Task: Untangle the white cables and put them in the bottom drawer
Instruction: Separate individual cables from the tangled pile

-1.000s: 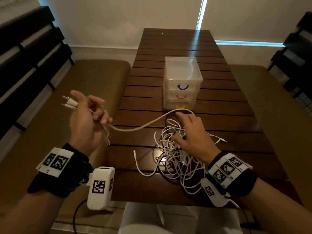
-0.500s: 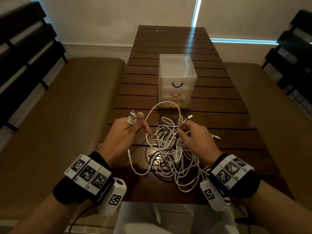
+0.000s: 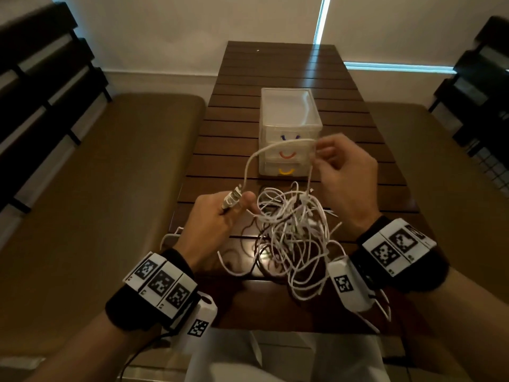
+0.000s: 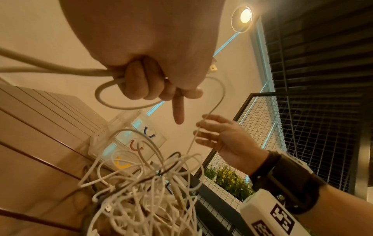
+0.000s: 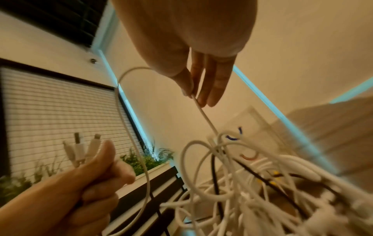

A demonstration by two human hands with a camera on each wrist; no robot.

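Observation:
A knot of white cables (image 3: 292, 232) lies on the dark slatted table (image 3: 225, 128), with a black cable mixed in. My left hand (image 3: 220, 213) grips a bundle of plug ends (image 3: 232, 199) in a fist, left of the knot. My right hand (image 3: 341, 172) is raised above the knot and pinches one white cable (image 3: 278, 147) that arcs back to the left hand. The same pinch shows in the right wrist view (image 5: 193, 95). Behind stands a clear three-drawer box (image 3: 289, 133). Its bottom drawer with a yellow handle (image 3: 285, 171) is closed.
Padded benches (image 3: 110, 188) run along both sides of the table. Dark slatted chair backs (image 3: 41, 78) stand at the far left and right. A wire-mesh rack with plants (image 4: 228, 178) shows in the wrist views. A lap in pale cloth (image 3: 275, 357) sits at the near edge.
My left hand has swung in from the far left to the knot's edge with the plug ends. My right hand has left the pile and lifted one cable upward.

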